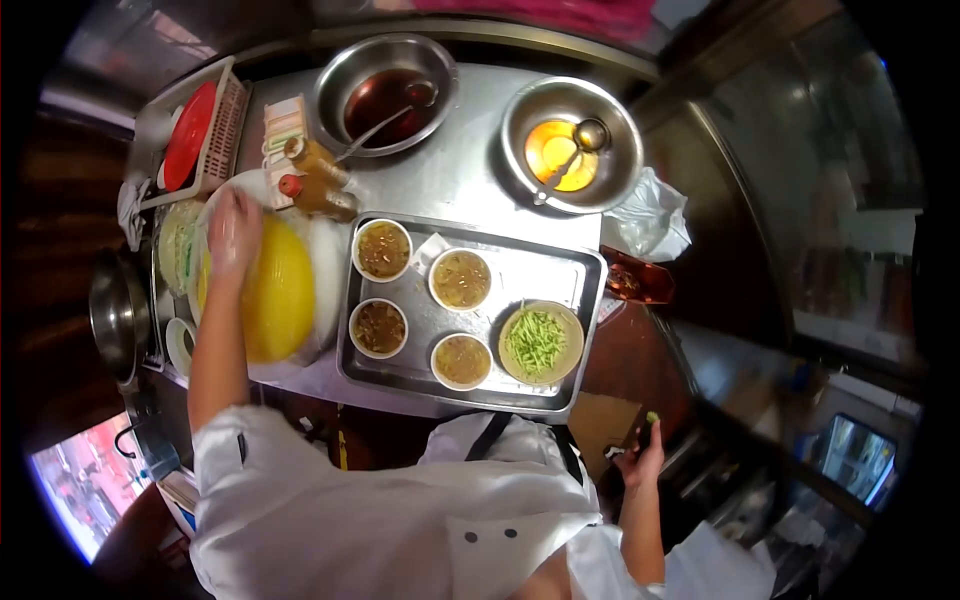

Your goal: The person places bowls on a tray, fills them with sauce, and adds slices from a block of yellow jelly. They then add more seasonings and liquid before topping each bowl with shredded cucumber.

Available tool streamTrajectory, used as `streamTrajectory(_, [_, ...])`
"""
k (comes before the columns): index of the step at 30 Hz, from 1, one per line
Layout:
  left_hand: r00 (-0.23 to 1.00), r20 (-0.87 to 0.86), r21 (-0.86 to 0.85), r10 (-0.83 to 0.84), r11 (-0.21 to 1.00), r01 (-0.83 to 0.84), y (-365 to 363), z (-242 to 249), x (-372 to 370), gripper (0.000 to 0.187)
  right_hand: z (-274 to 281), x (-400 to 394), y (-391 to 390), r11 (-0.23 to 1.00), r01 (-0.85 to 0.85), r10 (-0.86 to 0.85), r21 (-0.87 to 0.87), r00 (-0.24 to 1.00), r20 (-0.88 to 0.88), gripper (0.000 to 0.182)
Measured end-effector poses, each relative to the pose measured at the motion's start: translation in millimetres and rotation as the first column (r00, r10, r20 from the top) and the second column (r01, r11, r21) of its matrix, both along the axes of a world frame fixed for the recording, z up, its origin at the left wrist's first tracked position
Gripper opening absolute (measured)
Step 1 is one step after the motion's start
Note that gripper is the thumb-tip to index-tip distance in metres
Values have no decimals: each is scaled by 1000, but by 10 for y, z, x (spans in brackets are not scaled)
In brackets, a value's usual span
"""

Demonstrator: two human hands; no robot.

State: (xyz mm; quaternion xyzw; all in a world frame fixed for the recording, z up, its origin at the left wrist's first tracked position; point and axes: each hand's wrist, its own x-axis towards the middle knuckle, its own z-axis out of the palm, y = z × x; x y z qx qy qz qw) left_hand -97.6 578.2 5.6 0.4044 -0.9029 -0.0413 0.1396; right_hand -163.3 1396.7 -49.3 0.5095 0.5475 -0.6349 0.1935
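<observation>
My left hand point(235, 235) reaches over the far left edge of a large yellow round bowl point(280, 295) with clear plastic around it. Its fingers are blurred, so their grip cannot be made out. My right hand point(641, 460) is low at the right, off the table, its fingers closed around a small green piece point(652, 417). Between the hands lies a metal tray point(420, 392). On it stand several white cups of brownish liquid, one cup point(382, 249) at the far left corner, and a bowl of shredded green vegetable point(537, 342).
Behind the tray stand a steel bowl of dark red liquid point(375, 105) and another of orange oil point(556, 150), each with a ladle. Two bottles point(318, 180) are near the left bowl. A basket point(222, 130) holds a red lid point(190, 135). A plastic bag point(650, 215) lies right.
</observation>
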Motion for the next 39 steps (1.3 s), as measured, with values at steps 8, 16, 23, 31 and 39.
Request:
streamTrajectory(8, [624, -376, 509, -685, 410, 757, 2653, -232, -345, 32, 424, -139, -697, 992, -117, 109, -50, 983, -144, 28])
streamTrajectory(16, [589, -272, 642, -761, 312, 700, 3984, -301, -586, 61, 815, 40, -664, 971, -141, 84, -193, 958, -275, 27])
streamTrajectory(23, [823, -257, 882, -507, 224, 414, 4141, -196, -292, 43, 591, -10, -1028, 798, -601, 549, -46, 755, -359, 41])
streamTrajectory(31, [919, 23, 928, 395, -350, 127, 4520, -210, -62, 74, 595, -19, -2069, 146, -668, 898, 730, -220, -381, 52])
streamTrajectory(39, [961, 130, 498, -245, 854, 150, 2463, -54, -1390, 52, 19, -220, -1623, 625, -752, 741, -210, 656, -145, 28])
